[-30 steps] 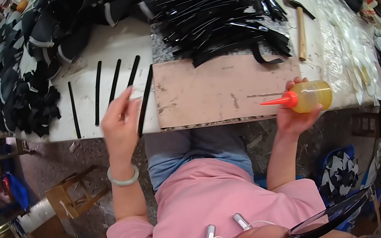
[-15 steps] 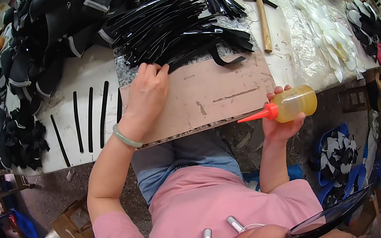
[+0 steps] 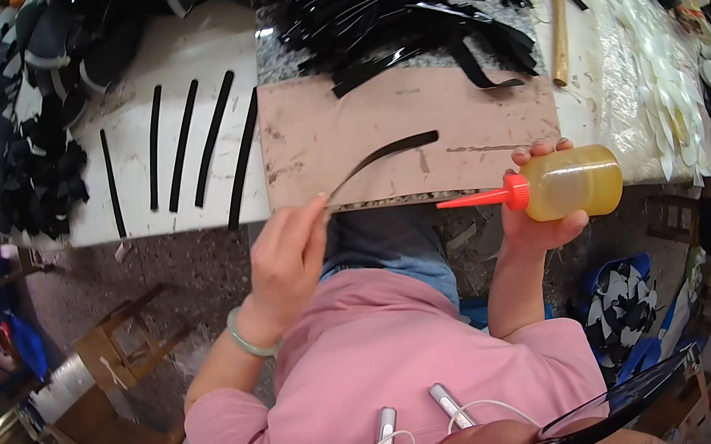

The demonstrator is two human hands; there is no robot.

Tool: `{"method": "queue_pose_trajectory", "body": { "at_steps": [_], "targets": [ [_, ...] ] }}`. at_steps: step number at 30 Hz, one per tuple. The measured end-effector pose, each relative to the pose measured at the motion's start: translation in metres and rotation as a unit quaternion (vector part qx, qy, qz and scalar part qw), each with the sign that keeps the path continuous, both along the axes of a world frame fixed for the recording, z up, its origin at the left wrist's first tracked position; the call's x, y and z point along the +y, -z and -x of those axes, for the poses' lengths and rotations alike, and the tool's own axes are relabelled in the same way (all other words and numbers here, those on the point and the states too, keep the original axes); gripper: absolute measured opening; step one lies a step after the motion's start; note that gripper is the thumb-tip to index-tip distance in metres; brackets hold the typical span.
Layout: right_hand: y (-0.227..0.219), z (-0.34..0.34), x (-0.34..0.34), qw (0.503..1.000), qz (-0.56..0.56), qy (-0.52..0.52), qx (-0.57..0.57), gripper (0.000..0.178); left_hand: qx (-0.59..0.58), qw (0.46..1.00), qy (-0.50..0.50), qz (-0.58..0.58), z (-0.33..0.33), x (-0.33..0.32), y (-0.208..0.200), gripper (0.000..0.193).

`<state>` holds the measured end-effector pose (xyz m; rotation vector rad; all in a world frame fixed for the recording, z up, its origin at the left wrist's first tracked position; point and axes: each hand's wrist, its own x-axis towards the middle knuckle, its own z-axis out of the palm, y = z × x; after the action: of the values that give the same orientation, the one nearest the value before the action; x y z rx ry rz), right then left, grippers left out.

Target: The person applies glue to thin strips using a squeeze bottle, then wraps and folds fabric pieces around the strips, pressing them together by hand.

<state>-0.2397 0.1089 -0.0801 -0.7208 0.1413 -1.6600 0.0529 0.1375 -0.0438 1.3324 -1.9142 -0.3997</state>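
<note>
My left hand pinches one end of a thin black strip at the table's near edge. The strip's far end curves up to the right over a pinkish-brown board. In my right hand is a squeeze bottle of yellow liquid, lying sideways with its red pointed nozzle toward the left. Beyond the board lies a heap of glossy black strips. Several single black strips lie spaced apart to the left of the board.
A hammer with a wooden handle lies right of the strip heap. Black pieces with pale edging pile up at the left. White pieces rest on clear plastic at the right. A blue basket and wooden stool stand below.
My left hand has drawn a black strip from the heap toward me, down to the board's near edge. The right hand still holds the bottle. The view has shifted.
</note>
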Motion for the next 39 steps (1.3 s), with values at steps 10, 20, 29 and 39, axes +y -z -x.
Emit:
{"method": "queue_pose_trajectory", "body": {
  "at_steps": [10,20,29,39],
  "targets": [
    [-0.002,-0.061,0.016,0.984,0.018,-0.021,0.174,0.087,0.457,0.783,-0.083,-0.415,0.01,0.041,0.014,0.037],
    [0.0,-0.069,0.027,0.963,0.048,-0.025,0.265,0.085,0.486,0.732,-0.04,-0.476,0.012,0.04,0.01,0.036],
    [0.0,-0.053,0.019,0.962,0.048,0.033,0.267,0.073,0.502,0.721,-0.062,-0.474,0.014,0.038,0.004,0.034],
    [-0.002,-0.01,0.0,0.904,0.034,0.238,0.354,0.067,0.493,0.723,-0.044,-0.482,0.013,0.041,0.006,0.035]
  ]
}}
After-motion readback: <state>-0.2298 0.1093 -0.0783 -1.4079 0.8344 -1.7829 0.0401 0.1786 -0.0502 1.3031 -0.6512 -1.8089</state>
